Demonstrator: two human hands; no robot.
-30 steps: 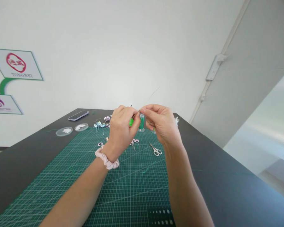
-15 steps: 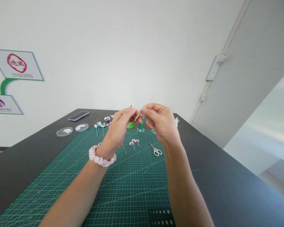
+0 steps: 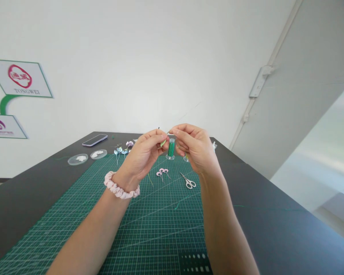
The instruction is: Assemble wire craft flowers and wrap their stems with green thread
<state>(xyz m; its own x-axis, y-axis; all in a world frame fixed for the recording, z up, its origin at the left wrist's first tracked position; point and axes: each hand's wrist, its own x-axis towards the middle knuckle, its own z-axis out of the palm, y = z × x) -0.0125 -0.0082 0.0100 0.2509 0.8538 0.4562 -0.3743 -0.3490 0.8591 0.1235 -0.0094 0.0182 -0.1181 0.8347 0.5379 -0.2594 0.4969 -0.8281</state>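
My left hand [image 3: 143, 154], with a pale scrunchie [image 3: 120, 188] on the wrist, pinches a small light-green leaf-shaped piece [image 3: 163, 143] between thumb and fingers. Close beside it, my right hand [image 3: 195, 147] is closed in a pinch on a thin wire [image 3: 168, 133] that runs between the two hands. A fine strand [image 3: 190, 110] sticks up and to the right above the right hand. Behind the gap between the hands stands a spool of green thread [image 3: 171, 149]. Below them, pink looped petals on wire stems [image 3: 162, 172] and white-handled scissors [image 3: 189, 182] lie on the green cutting mat [image 3: 157, 225].
Blue and lilac wired flowers [image 3: 122, 151] lie at the mat's far left. Two shallow dishes [image 3: 78, 159] with white bits and a phone [image 3: 94, 140] are on the dark table [image 3: 263, 225]. A stencil plate [image 3: 194, 262] lies at the near edge, and a green thread [image 3: 186, 200] crosses the mat.
The green piece has turned and sits further into my left fingertips, more covered. My right fingertips have shifted slightly up and left. The thread spool shows more fully between the hands.
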